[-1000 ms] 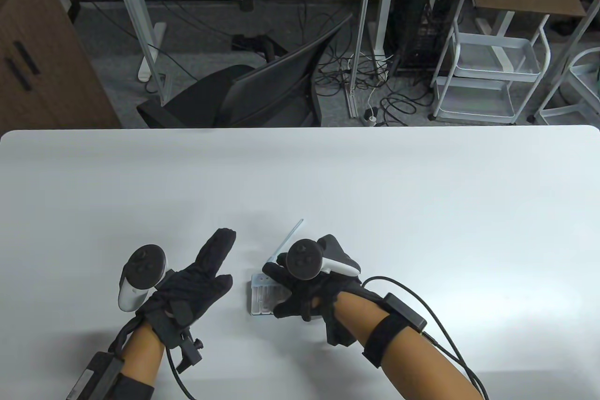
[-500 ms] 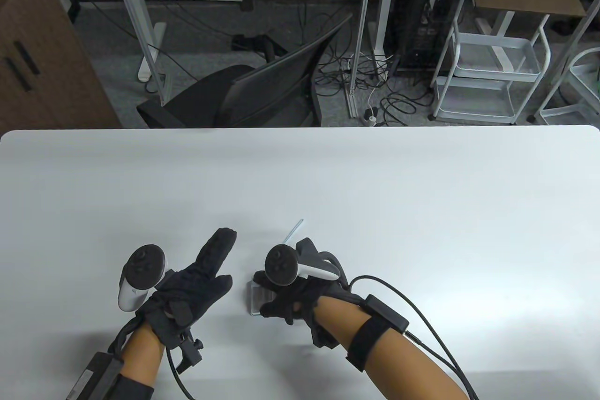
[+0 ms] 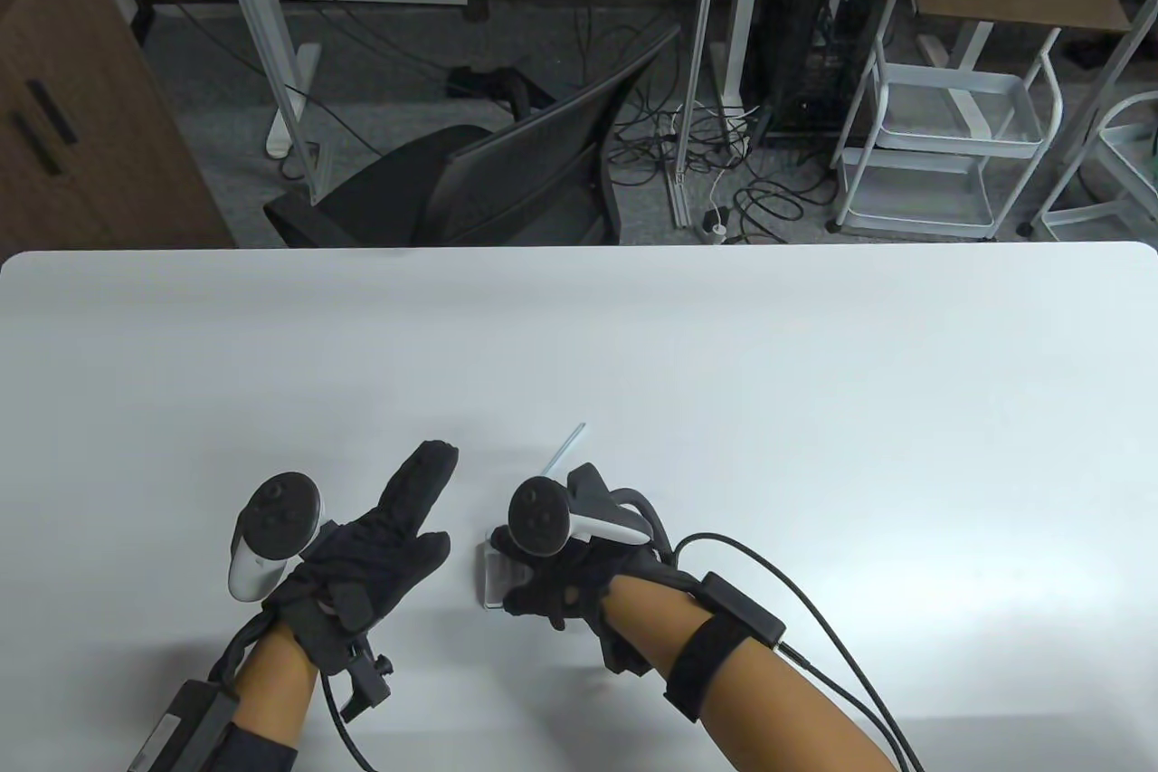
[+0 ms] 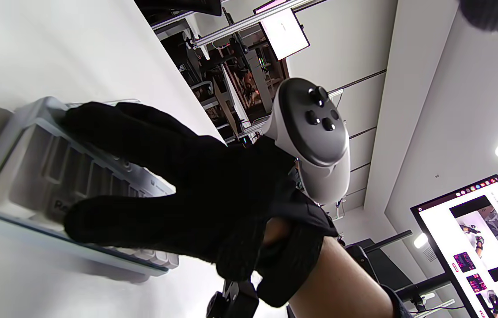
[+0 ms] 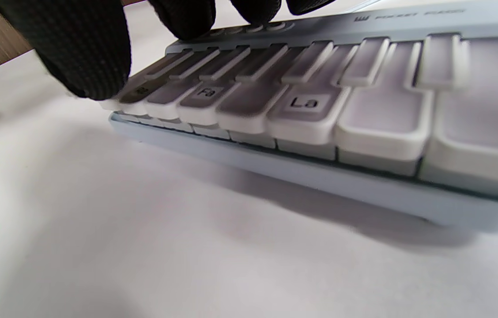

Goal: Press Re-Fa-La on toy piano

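The white surface (image 3: 688, 356) carries one object, a small pale-blue plastic toy piano with white keys (image 5: 319, 119), which lies near the front edge under the right hand (image 3: 565, 577).

In the right wrist view, one black-gloved fingertip (image 5: 81, 53) of that hand rests on the leftmost labelled key, whose label is too shadowed to read. It sits two white keys left of the key marked "Fa" (image 5: 207, 95), so it is probably Re. The other fingers hang spread above the button row at the back of the piano. Whether the key is fully depressed cannot be determined.

The left hand (image 3: 371, 541) lies flat on the surface just left of the piano, fingers extended and slightly apart, holding nothing.

Judged step: first note of three. The next move requires lifting the finger, shifting it right to "Fa", then proceeding to the key marked "La" (image 5: 304, 104). The light piano may slide under an off-centre press.
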Available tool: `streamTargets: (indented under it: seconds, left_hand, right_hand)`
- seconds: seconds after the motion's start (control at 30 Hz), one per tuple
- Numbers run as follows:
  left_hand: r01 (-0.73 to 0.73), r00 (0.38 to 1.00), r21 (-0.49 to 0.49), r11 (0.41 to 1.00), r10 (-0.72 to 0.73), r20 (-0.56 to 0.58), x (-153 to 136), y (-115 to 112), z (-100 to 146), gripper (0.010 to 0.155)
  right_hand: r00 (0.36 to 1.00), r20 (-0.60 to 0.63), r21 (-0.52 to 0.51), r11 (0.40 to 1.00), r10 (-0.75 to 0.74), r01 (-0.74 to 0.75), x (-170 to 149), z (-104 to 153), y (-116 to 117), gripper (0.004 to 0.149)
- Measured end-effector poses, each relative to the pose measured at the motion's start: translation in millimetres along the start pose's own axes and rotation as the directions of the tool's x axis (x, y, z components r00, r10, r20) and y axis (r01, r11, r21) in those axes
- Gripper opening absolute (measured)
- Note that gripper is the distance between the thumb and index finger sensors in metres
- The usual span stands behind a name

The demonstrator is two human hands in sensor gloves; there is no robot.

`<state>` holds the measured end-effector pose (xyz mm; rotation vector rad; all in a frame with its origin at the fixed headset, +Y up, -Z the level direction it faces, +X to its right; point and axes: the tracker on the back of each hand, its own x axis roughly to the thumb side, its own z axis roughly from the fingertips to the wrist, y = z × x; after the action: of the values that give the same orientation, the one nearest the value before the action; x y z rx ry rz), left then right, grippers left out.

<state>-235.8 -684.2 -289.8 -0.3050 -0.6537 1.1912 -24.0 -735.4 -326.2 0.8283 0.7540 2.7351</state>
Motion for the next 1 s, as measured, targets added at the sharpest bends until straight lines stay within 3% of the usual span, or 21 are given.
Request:
streamTargets:
  seconds: [1.0]
  left_hand:
    - [0.009, 1.000, -0.012, 1.000, -0.009, -0.011, -1.3, -2.6, -1.0, 0.091]
  right_hand:
    - [0.999, -0.036, 0.047, 0.999, 0.011, -0.010, -0.5, 5.1, 3.6, 0.080]
